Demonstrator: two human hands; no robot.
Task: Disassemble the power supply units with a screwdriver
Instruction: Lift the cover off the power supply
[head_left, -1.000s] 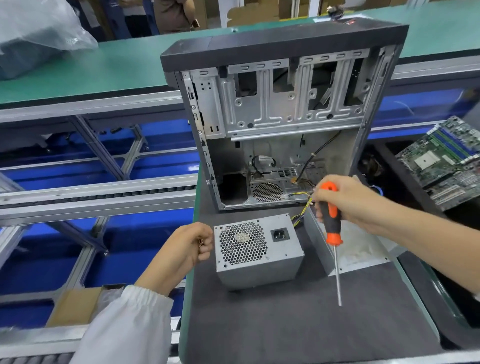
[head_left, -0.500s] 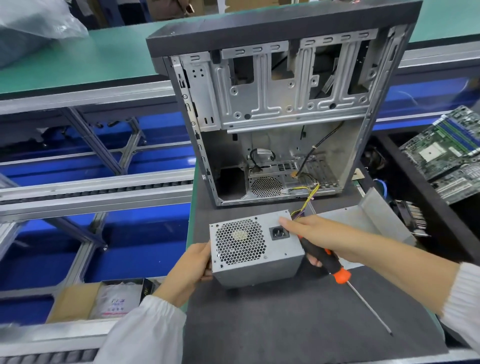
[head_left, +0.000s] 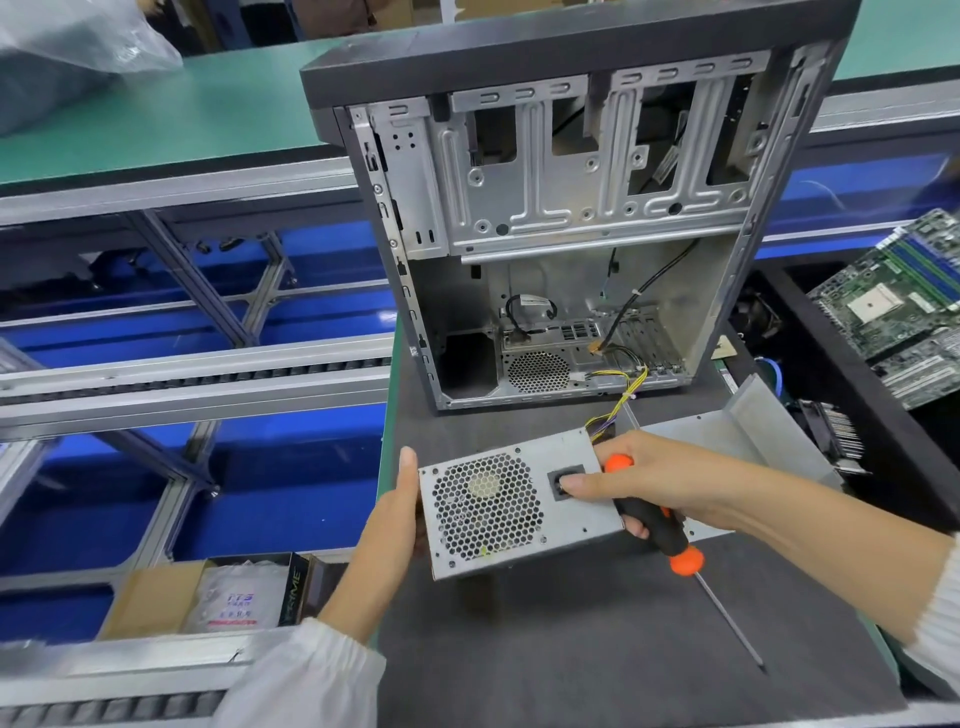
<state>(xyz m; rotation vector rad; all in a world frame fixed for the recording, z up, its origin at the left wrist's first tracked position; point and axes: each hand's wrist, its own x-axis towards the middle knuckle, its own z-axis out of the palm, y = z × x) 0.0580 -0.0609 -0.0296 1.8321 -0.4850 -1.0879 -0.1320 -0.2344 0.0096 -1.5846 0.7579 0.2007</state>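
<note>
The PSU (head_left: 511, 512) (fan grille up) sits tilted near the mat's (head_left: 597, 649) left edge, before the open case (head_left: 561, 234). The left hand (head_left: 392, 525) clasps its left side; the right hand (head_left: 649, 483) grips its right end, fingers also wrapped around the screwdriver (head_left: 657, 535).

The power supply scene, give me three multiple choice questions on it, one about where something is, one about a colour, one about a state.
1. Where is the power supply?
A. inside the case
B. on the dark mat, in front of the case
C. on the conveyor

2. The screwdriver handle is:
A. black and orange
B. blue
C. yellow

3. The right hand:
A. lies flat, empty
B. grips the screwdriver
C. is out of view

B: it sits before the open computer case.
A: black grip, orange ends.
B: fingers wrap the handle; the left hand holds the unit's edge.
</note>
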